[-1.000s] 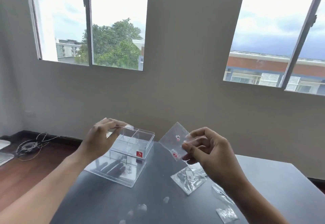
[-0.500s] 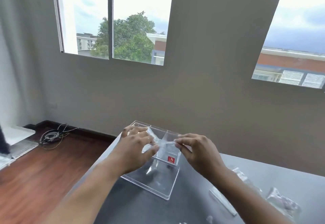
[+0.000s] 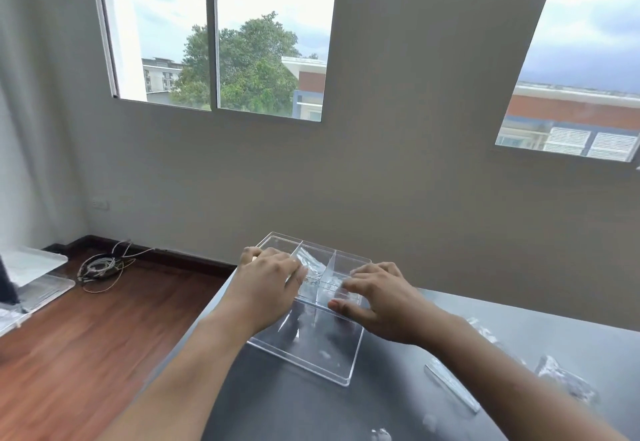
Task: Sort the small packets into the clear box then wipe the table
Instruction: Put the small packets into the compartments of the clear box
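A clear box [image 3: 313,279] with inner dividers stands on the dark grey tabletop [image 3: 398,402] near its far left corner. It sits on or just behind a flat clear panel [image 3: 311,354], possibly its lid, which lies toward the person. The box's long axis runs left to right, slightly skewed so the right end points a little nearer the person.

Both hands are over the box. The left hand [image 3: 268,286] reaches over the left compartment, fingers curled toward a crinkled clear packet [image 3: 311,267] in the middle compartment; whether it truly pinches the packet cannot be told. The right hand [image 3: 375,296] hovers at the right compartment, fingers loosely spread and bent, thumb near the box's front wall, nothing plainly held.

More small packets [image 3: 562,376] lie on the tabletop well to the right, along with a narrow clear strip [image 3: 452,387] angled from near left to far right. A coil of cable [image 3: 100,267] lies on the wooden floor [image 3: 86,354] by the wall.
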`<control>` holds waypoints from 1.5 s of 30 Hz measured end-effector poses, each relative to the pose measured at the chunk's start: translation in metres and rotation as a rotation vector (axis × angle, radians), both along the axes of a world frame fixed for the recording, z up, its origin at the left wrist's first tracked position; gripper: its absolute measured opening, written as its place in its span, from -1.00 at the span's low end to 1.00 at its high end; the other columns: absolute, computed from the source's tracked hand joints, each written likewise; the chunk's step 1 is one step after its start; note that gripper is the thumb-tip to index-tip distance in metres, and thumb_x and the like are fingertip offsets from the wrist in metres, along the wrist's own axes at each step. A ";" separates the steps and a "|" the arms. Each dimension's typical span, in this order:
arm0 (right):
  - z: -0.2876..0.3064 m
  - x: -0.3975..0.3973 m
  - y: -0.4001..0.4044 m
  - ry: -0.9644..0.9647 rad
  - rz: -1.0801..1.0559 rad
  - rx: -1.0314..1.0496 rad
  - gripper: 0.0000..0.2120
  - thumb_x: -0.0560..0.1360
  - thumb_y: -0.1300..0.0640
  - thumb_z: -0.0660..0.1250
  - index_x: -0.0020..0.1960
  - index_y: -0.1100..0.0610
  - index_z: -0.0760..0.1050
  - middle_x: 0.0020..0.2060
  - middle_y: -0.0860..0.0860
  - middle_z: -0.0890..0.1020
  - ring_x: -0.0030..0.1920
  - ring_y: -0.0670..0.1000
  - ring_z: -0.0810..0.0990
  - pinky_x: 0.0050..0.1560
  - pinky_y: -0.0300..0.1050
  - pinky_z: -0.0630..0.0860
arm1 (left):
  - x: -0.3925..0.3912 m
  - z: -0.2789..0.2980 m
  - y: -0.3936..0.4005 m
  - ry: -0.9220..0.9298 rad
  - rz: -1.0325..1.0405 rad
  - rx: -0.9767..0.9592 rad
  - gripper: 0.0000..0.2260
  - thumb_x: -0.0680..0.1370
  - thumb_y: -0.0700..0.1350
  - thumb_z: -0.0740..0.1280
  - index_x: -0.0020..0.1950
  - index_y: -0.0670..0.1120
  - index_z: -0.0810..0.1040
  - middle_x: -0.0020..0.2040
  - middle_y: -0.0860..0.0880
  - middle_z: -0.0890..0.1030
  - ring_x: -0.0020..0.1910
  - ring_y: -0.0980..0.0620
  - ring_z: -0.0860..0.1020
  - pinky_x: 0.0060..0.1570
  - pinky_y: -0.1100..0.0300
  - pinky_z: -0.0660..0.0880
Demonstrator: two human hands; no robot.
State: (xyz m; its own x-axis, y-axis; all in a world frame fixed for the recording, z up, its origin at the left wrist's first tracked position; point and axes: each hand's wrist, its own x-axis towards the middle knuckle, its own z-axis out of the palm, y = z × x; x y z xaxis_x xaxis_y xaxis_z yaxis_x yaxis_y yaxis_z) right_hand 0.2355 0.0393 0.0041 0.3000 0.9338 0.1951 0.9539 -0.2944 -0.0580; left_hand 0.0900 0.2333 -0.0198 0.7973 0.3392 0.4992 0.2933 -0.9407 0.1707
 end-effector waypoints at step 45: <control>0.003 0.041 -0.188 0.181 -0.637 0.040 -0.31 0.44 -0.27 0.45 0.48 -0.10 0.33 0.23 0.03 0.59 0.32 0.08 0.48 0.31 0.04 0.30 | 0.053 0.029 -0.204 0.393 -0.264 -0.177 -0.35 0.38 0.53 0.29 0.28 0.11 0.46 0.12 0.14 0.60 0.13 0.09 0.58 0.16 0.08 0.52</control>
State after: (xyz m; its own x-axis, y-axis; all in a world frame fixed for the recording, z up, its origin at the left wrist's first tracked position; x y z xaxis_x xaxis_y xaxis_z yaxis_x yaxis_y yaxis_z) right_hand 0.2762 -0.1483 0.0070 0.8224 0.5560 0.1206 0.5682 -0.7918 -0.2240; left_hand 0.1434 0.0294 0.0096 0.9835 0.1529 0.0971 0.1234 -0.9580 0.2589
